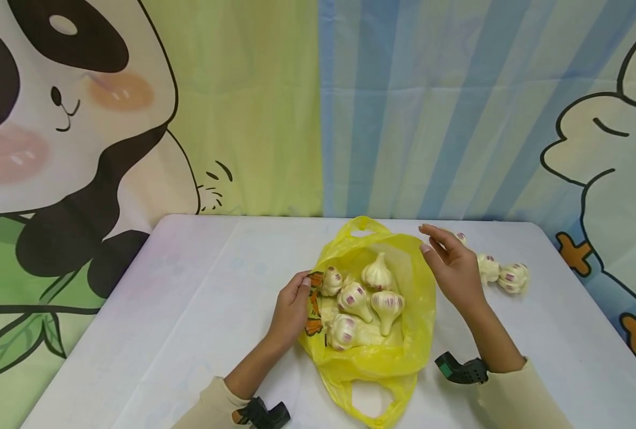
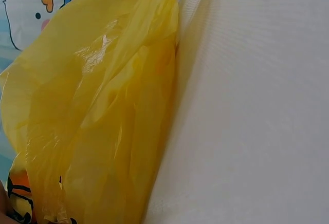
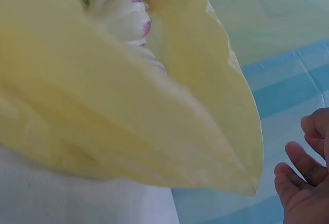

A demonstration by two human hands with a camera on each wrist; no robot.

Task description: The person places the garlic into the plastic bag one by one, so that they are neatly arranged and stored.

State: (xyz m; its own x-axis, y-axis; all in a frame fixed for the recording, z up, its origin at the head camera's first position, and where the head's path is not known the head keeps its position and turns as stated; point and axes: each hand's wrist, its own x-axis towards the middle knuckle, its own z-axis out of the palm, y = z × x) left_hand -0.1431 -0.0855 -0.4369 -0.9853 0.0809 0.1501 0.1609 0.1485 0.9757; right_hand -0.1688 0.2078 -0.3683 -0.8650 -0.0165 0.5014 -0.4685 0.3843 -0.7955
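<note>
A yellow plastic bag (image 1: 422,304) lies with its mouth spread wide on the table. Several white garlic bulbs (image 1: 388,307) with purple marks sit inside it. At its left rim, my left hand (image 1: 291,307) pinches the plastic beside an orange print, thumb on the inner side. My right hand (image 1: 453,268) is raised by the right rim, fingers loosely bent and nothing in them. In the right wrist view that hand (image 3: 308,170) appears apart from the bag's edge. The bag's outer side (image 2: 103,116) fills much of the left wrist view, hiding the bulbs there.
More garlic bulbs (image 1: 513,279) lie on the table to the right, partly behind my right hand. The white table (image 1: 189,310) ends at a printed curtain (image 1: 253,107) with cartoon animals. One bag handle (image 1: 368,226) points to the back, the other (image 1: 344,399) toward me.
</note>
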